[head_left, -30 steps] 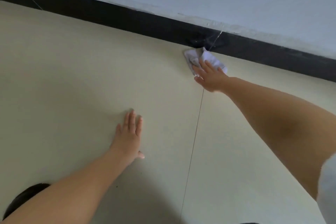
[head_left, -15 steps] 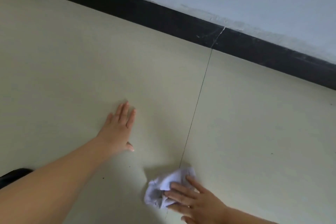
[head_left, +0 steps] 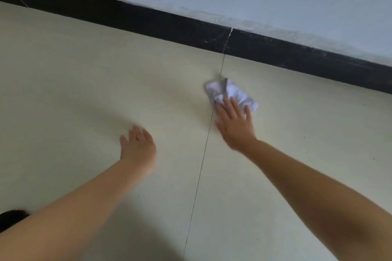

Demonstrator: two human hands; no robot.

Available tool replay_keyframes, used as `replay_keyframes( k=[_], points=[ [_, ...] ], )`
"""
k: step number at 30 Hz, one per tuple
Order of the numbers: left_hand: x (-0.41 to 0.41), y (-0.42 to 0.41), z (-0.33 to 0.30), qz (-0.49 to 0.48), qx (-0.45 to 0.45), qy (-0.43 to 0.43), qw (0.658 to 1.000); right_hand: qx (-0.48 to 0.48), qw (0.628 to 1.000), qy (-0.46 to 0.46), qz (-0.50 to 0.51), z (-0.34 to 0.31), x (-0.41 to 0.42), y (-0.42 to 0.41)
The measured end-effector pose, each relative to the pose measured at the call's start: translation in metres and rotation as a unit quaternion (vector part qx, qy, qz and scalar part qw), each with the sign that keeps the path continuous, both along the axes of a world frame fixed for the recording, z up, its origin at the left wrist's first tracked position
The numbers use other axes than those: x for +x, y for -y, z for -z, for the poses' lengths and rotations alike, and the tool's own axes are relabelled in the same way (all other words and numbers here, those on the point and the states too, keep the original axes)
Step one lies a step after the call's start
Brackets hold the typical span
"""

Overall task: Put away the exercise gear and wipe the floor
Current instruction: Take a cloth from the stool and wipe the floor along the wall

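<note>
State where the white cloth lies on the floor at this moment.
In the head view the white cloth lies right of centre on the floor, under the right hand's fingertips, straddling the tile seam, short of the black skirting.

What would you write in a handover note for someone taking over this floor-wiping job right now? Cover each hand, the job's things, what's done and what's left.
Right hand: flat, fingers spread, pressing the white cloth onto the floor, beside the tile seam, short of the black skirting.
Left hand: open, empty, blurred, braced on the floor.
Done: no exercise gear in view; wiping is under way.
Left: how much floor remains cannot be told.
</note>
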State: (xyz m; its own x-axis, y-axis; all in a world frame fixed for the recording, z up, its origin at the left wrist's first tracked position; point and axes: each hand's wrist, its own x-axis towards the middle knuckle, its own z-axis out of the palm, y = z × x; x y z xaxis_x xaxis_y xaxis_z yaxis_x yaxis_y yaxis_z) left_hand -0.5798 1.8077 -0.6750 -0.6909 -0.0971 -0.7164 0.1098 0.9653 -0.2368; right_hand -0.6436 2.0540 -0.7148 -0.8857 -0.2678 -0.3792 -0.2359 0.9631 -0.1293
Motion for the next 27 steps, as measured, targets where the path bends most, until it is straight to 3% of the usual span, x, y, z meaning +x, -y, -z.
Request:
replay_keyframes(
  k=[3, 5, 8, 10, 13, 17, 20, 23, 25, 27],
  points=[
    [0.002, -0.024, 0.001, 0.014, 0.113, -0.068, 0.991, -0.013, 0.989, -0.006, -0.147, 0.0, 0.127, -0.003],
    [0.007, -0.033, 0.004, -0.008, 0.16, -0.068, 0.985, -0.016, 0.969, 0.011, -0.246, -0.005, 0.184, -0.011],
    [0.014, -0.034, 0.013, -0.04, 0.174, -0.056, 0.982, -0.004, 0.95, 0.003, -0.312, -0.001, 0.167, -0.03],
    [0.015, -0.033, 0.014, -0.024, 0.165, -0.054, 0.984, 0.005, 0.97, -0.024, -0.243, 0.009, 0.111, -0.035],
    [0.012, -0.031, 0.013, -0.015, 0.165, -0.039, 0.985, 0.039, 0.997, -0.005, -0.06, 0.008, 0.014, -0.027],
    [0.01, -0.03, 0.013, -0.011, 0.167, -0.027, 0.986, 0.029, 0.999, 0.009, 0.018, 0.007, -0.068, -0.044],
    [0.013, -0.031, 0.015, -0.003, 0.157, -0.033, 0.987, 0.025, 0.988, 0.026, 0.152, 0.005, -0.062, -0.072],
    [0.012, -0.032, 0.015, 0.009, 0.148, -0.035, 0.988, 0.019, 0.946, 0.025, 0.322, 0.002, -0.051, -0.078],
    [0.012, -0.032, 0.015, 0.014, 0.144, -0.031, 0.989, 0.014, 0.936, 0.024, 0.351, 0.005, -0.042, -0.055],
    [0.012, -0.032, 0.015, 0.018, 0.14, -0.029, 0.99, 0.005, 0.968, -0.04, 0.247, 0.011, -0.02, -0.02]
  ],
)
